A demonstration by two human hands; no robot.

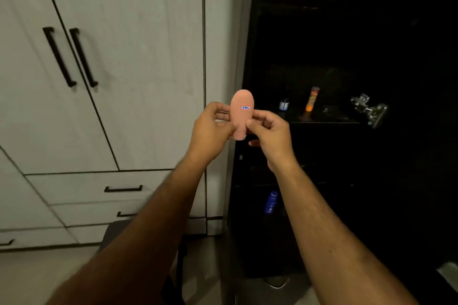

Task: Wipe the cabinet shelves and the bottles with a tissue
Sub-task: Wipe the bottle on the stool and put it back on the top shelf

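Left of frame: pale wardrobe doors (119,57) with two black bar handles (70,57), drawers (94,188) below, dark chair back (116,233) low in front of them. Right of frame: open dark cabinet (347,57), interior barely lit. On its middle shelf (327,120): small white-and-blue container (284,104), upright orange tube (311,99), shiny metal fitting (370,109) at the right end, all well apart. Lower compartment: blue bottle (271,202) standing upright; rest too dark to tell. Nothing between hands and shelf. Pink bottle (241,112) held upside-down, cap end down, in mid-air in front of cabinet's left edge, small label with "17AC" facing camera. Left hand (210,129) pinching bottle's left side, fingers curled behind it. Right hand (269,131) gripping lower right side near the neck, thumb in front. Tissue not discernible.
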